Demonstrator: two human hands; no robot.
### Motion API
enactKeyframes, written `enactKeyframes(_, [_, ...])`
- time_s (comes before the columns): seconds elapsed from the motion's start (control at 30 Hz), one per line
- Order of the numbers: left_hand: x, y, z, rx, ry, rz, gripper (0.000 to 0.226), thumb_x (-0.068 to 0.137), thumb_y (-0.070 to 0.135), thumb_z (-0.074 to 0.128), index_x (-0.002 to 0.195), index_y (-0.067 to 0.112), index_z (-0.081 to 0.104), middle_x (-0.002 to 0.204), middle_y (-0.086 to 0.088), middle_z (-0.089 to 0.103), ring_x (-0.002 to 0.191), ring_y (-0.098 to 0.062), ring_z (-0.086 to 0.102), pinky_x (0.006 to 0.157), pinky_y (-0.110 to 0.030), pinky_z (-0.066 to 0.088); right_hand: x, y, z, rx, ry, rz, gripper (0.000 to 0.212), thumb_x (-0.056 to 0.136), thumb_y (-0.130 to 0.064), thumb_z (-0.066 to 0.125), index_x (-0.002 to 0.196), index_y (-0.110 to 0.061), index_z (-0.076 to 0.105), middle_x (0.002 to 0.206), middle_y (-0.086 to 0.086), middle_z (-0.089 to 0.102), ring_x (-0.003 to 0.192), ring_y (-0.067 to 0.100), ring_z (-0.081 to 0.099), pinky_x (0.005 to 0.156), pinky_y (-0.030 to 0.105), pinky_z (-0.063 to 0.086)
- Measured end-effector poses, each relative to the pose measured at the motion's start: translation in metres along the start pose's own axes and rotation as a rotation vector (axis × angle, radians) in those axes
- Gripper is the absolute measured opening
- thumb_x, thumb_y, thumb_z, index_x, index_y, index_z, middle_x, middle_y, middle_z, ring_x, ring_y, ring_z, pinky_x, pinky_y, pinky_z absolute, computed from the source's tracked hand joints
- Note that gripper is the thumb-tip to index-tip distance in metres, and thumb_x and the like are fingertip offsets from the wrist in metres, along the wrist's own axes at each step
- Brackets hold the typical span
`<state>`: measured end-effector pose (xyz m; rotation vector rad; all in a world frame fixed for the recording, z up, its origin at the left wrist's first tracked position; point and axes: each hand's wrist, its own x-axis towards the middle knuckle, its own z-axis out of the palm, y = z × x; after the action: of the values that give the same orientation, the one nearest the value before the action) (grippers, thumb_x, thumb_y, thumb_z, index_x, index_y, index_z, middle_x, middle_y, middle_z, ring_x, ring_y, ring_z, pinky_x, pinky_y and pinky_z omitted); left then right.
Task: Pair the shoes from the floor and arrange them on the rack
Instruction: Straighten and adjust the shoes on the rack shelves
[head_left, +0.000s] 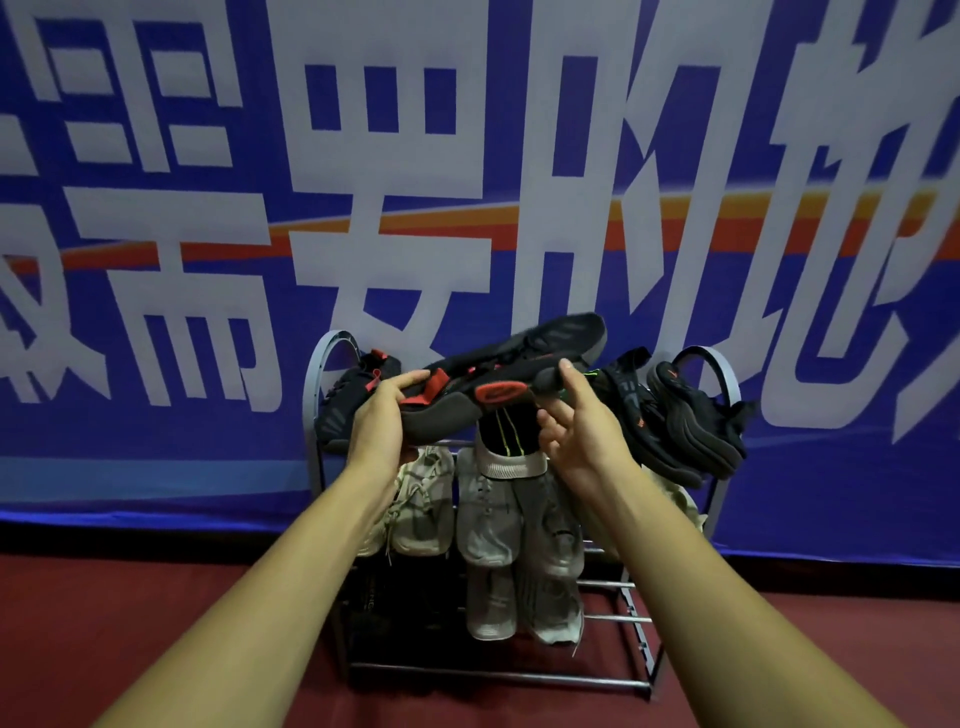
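Observation:
A black shoe with red trim (514, 364) hangs sideways in the air above the top shelf of the grey metal rack (727, 384). My left hand (382, 421) grips its heel end, fingers curled over the red tab. My right hand (582, 421) holds the sole side near the toe, thumb on the edge. A matching black and red shoe (353, 400) lies on the top shelf at the left. Black shoes (685, 421) sit on the top shelf at the right. A black shoe with green stripes (506, 428) is partly hidden under the held shoe.
Pale beige and grey shoes (488, 514) fill the middle shelf, with more grey shoes (519, 603) and dark ones (395, 608) below. The rack stands on a dark red floor (156, 597) against a blue banner (156, 260) with large white characters.

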<state>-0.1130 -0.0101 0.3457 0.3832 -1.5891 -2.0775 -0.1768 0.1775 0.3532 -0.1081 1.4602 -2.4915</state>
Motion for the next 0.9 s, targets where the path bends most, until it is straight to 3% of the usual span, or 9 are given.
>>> enactKeyframes(0.1, [0.007, -0.002, -0.012, -0.029, 0.011, -0.002, 0.045, 0.087, 0.03, 0.049, 0.128, 0.05, 0.057, 0.129, -0.001, 0.062, 0.097, -0.021, 0.069, 0.065, -0.033, 0.055, -0.002, 0.001, -0.005, 0.087, -0.006, 0.034, 0.043, 0.084, -0.051, 0.071, 0.114, -0.02, 0.066, 0.09, 0.007, 0.073, 0.054, 0.01, 0.053, 0.04, 0.016, 0.036])
enactKeyframes(0.17, [0.009, 0.0, -0.016, -0.11, 0.049, -0.008, 0.053, 0.089, 0.027, 0.054, 0.139, 0.043, 0.047, 0.127, -0.004, 0.061, 0.1, -0.024, 0.069, 0.07, -0.035, 0.057, -0.002, 0.002, -0.005, 0.059, 0.01, 0.048, 0.05, 0.08, -0.054, 0.073, 0.109, -0.014, 0.066, 0.088, 0.008, 0.071, 0.052, 0.012, 0.053, 0.038, 0.015, 0.035])
enactKeyframes(0.3, [0.006, 0.008, -0.01, -0.485, 0.083, -0.121, 0.047, 0.088, 0.048, 0.065, 0.124, 0.017, 0.063, 0.118, -0.014, 0.071, 0.103, -0.029, 0.071, 0.083, -0.041, 0.058, -0.004, 0.002, 0.003, 0.08, 0.039, 0.089, 0.039, 0.084, -0.048, 0.071, 0.097, -0.012, 0.064, 0.071, 0.007, 0.068, 0.049, 0.014, 0.051, 0.037, 0.017, 0.035])
enactKeyframes(0.43, [0.003, -0.004, -0.003, -0.577, 0.161, -0.194, 0.093, 0.053, 0.073, 0.079, 0.128, 0.022, 0.057, 0.11, -0.013, 0.074, 0.094, -0.032, 0.074, 0.077, -0.044, 0.06, -0.005, 0.005, 0.009, 0.106, 0.074, 0.12, 0.032, 0.088, -0.043, 0.066, 0.092, -0.011, 0.064, 0.065, 0.007, 0.066, 0.049, 0.012, 0.05, 0.044, 0.017, 0.04])
enactKeyframes(0.6, [-0.006, -0.007, 0.012, -0.568, 0.125, -0.201, 0.087, 0.06, 0.066, 0.081, 0.129, 0.021, 0.052, 0.117, -0.008, 0.071, 0.098, -0.02, 0.07, 0.075, -0.035, 0.055, -0.003, 0.014, 0.01, 0.195, 0.095, 0.163, 0.031, 0.091, -0.037, 0.062, 0.103, -0.008, 0.061, 0.07, 0.01, 0.068, 0.052, 0.015, 0.053, 0.044, 0.018, 0.042])
enactKeyframes(0.73, [-0.013, -0.021, 0.034, -0.302, 0.041, -0.233, 0.085, 0.073, 0.046, 0.082, 0.141, 0.017, 0.039, 0.122, -0.013, 0.068, 0.086, -0.016, 0.066, 0.054, -0.027, 0.043, -0.006, 0.022, 0.018, 0.089, 0.039, 0.137, 0.028, 0.088, -0.033, 0.067, 0.105, -0.011, 0.065, 0.082, 0.008, 0.07, 0.059, 0.016, 0.061, 0.053, 0.022, 0.045])
enactKeyframes(0.9, [-0.002, -0.019, 0.037, -0.389, 0.039, -0.252, 0.088, 0.077, 0.026, 0.082, 0.147, 0.026, 0.029, 0.118, -0.012, 0.069, 0.086, -0.019, 0.071, 0.056, -0.027, 0.051, -0.013, 0.025, 0.02, -0.012, -0.111, 0.123, 0.028, 0.086, -0.034, 0.07, 0.103, -0.012, 0.066, 0.08, 0.007, 0.069, 0.058, 0.014, 0.058, 0.05, 0.021, 0.042])
